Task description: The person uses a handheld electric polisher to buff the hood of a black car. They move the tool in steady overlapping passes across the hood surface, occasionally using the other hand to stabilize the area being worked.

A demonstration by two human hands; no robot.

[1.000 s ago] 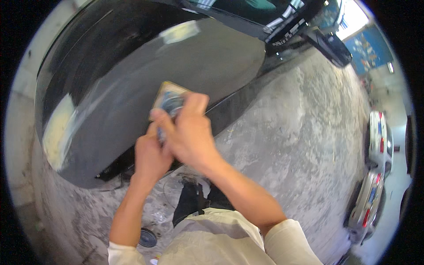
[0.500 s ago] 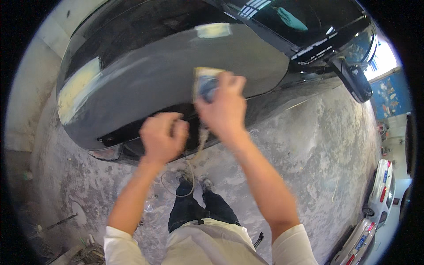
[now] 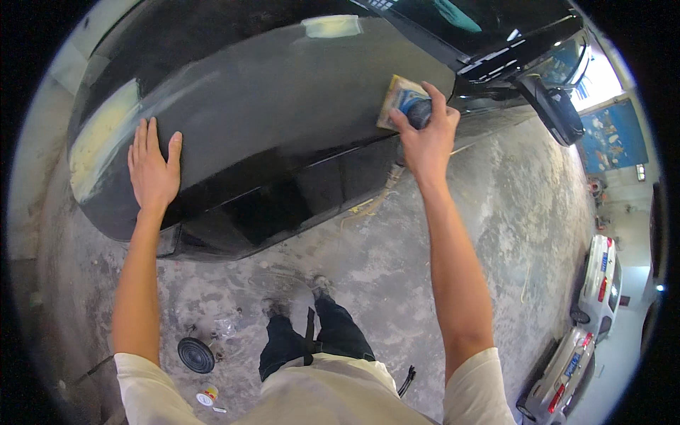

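right grip (image 3: 433,142) closed round a sander (image 3: 407,102) by the lower edge of the car panel (image 3: 276,99), toward the mirror (image 3: 556,119); left grip (image 3: 154,176) empty, fingers spread, near the front edge. panel looks mostly dulled, pale patches (image 3: 331,27) apparently not yet blended in. small tub (image 3: 207,395) on the floor (image 3: 496,234), contents can't be told.

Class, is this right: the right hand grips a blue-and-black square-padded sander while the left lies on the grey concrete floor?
No: the head view shows the left hand lying on the matte dark-grey car panel. The rest stands.
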